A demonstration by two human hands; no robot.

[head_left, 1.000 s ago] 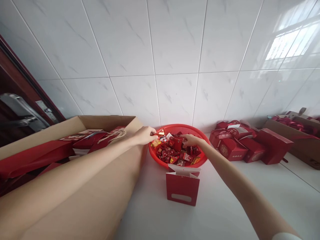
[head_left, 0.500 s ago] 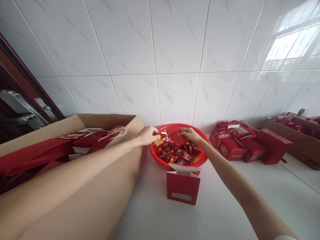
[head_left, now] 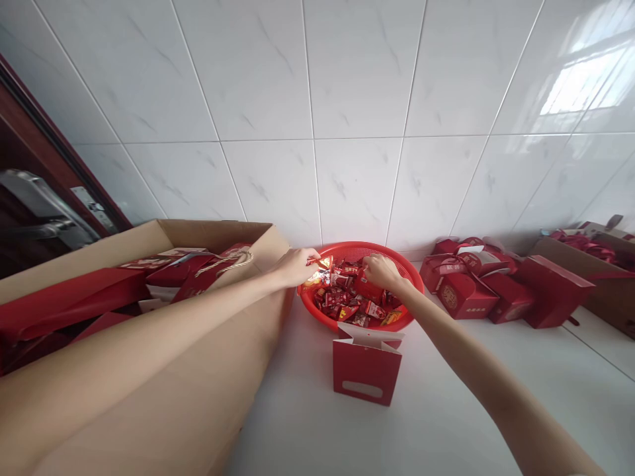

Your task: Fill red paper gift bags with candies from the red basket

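Observation:
A red plastic basket (head_left: 419, 277) holds many small wrapped sweets (head_left: 342, 297), mostly dark red with some gold and yellow. My left hand (head_left: 297, 267) is at its left rim, fingers pinched on a small red-and-gold wrapped sweet (head_left: 322, 270). Inside the basket, toward the right, my right hand (head_left: 381, 271) has its fingers curled closed over a flat red packet (head_left: 366, 288); its fingertips are partly hidden. In front of the basket, a red paper gift box (head_left: 367, 367) stands upright with its top open and a pale oval window low on its front.
To the left, a large cardboard carton (head_left: 198, 357) contains red bags and boxes, one with a rope handle (head_left: 225, 263). Several closed red gift boxes (head_left: 469, 291) stand at the right, before another carton (head_left: 595, 277). A tiled wall (head_left: 357, 185) rises behind the white table (head_left: 297, 423).
My right hand has curled its fingers and turned over the red packet, which has shifted right and lower. My left hand stays at the rim. The view has shifted slightly.

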